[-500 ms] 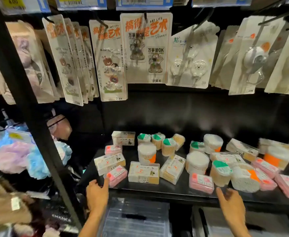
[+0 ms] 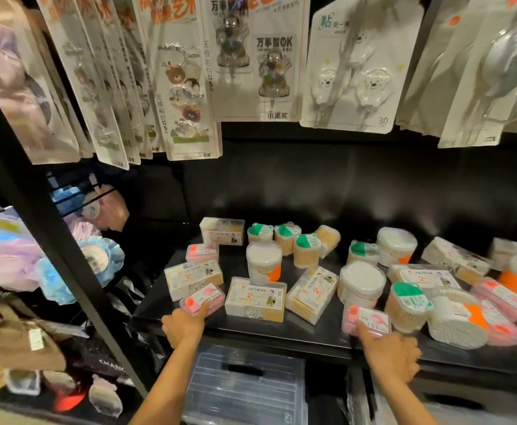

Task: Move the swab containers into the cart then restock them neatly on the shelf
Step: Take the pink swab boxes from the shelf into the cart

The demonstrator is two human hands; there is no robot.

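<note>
Two hands: both reach onto the black shelf [image 2: 318, 338] at once, each on a flat pink container at the front edge.
Left hand: the left hand [image 2: 183, 325], lower centre-left of the frame, has its grip closing on the pink box at left [image 2: 203, 300]; a finger lies under or along its near edge and the rest curl, so it reads as a pinch just taking hold.
Right hand: the right hand [image 2: 390, 354], lower right, lays an extended finger on the pink box at right [image 2: 367, 323] with the other fingers curled behind; whether the thumb has closed on the box I cannot tell.
Swab containers: scattered loosely across the shelf in the middle and right of the frame, among them a round tub with orange label [image 2: 264, 261], green-lidded tubs [image 2: 307, 250] and a flat clear box [image 2: 255, 299].
Cart: not clearly in view; a clear plastic bin [image 2: 245, 384] sits below the shelf, bottom centre.
Step in hand: the first part, clearing the shelf, seems barely begun, as most containers remain.
Next move: likely to firm up both pinches, lift the pink boxes clear of their close neighbours and carry them down and back without nudging the tubs beside them.
</note>
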